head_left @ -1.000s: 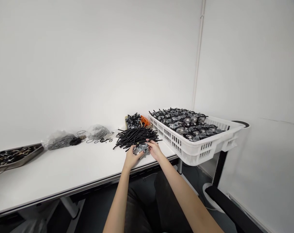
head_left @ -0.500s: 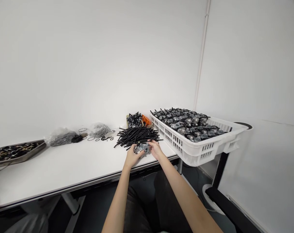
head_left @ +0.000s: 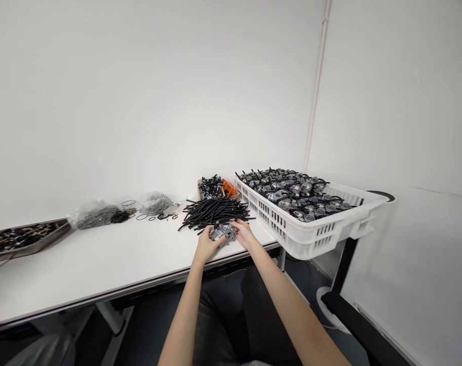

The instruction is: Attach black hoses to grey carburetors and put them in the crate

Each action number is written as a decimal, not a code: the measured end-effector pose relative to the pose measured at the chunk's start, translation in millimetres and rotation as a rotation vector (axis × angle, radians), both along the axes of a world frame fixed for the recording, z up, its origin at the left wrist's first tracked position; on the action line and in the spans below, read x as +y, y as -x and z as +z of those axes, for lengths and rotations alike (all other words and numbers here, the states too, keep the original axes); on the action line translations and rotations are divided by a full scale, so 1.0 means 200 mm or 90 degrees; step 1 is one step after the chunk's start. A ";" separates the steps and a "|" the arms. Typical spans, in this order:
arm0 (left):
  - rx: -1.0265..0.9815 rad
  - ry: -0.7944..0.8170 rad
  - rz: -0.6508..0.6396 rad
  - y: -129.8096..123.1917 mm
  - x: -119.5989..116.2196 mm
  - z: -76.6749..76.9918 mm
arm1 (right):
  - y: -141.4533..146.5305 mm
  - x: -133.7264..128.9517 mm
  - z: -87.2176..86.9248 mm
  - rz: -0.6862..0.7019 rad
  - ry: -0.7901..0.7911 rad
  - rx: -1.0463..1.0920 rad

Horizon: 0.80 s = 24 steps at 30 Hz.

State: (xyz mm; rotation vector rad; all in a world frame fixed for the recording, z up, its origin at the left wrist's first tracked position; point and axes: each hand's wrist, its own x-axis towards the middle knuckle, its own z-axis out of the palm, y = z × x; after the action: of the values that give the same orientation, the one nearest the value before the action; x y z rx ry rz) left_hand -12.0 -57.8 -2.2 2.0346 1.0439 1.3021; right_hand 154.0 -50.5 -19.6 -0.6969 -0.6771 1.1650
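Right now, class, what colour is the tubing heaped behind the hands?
Black tubing, clearest in the head view.

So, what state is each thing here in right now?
Left hand, gripping the grey metal part
Right hand, gripping the same part
Grey metal part, held between both hands
Black hoses, loose in a heap
White plastic crate, full of grey units with black hoses
Clear plastic bag, lying on the table, filled with small dark parts
Metal tray, loaded with dark parts
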 end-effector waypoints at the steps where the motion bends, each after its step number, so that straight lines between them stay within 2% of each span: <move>1: -0.002 -0.004 0.003 0.00 0.00 0.00 | 0.00 0.00 0.00 0.000 -0.001 -0.004; 12: -0.065 0.012 -0.006 0.03 0.01 -0.02 | 0.00 -0.01 0.00 0.011 -0.037 -0.036; 24: -0.106 0.097 -0.152 0.05 0.02 -0.02 | -0.19 -0.07 -0.03 0.147 -0.034 -0.189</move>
State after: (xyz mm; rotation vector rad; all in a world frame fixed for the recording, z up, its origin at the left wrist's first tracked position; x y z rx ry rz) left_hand -21.1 -54.4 -5.4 1.8393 0.7747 1.2054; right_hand 191.4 -63.7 -25.5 -0.7685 -1.0581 1.2610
